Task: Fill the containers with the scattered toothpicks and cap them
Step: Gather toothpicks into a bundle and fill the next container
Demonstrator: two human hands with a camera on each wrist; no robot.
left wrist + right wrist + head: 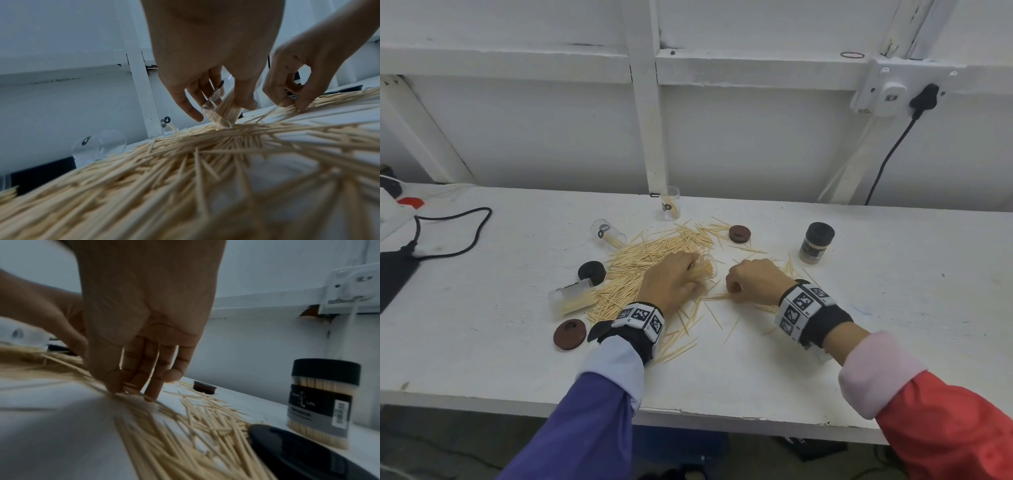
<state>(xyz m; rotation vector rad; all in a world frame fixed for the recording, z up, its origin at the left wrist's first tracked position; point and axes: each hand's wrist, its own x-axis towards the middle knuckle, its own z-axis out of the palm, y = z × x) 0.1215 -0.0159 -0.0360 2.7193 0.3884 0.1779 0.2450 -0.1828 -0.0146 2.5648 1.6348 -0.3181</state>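
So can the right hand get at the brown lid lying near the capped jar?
Probably yes: the right hand only pinches toothpicks, and just scattered picks lie between it and the brown lid.

Your left hand (671,281) sits knuckles-up over the toothpick pile (654,263), its fingers (191,107) and thumb curled round a clear tube (220,112) held tilted, base end down on the pile. Your right hand (753,281) is just to the right of the left one, also knuckles-up, wrist raised, with its fingers (152,386) pointing down and gathered against the thumb, pinching loose toothpicks on the counter (756,370). Both forearms reach forward from the counter's near edge.
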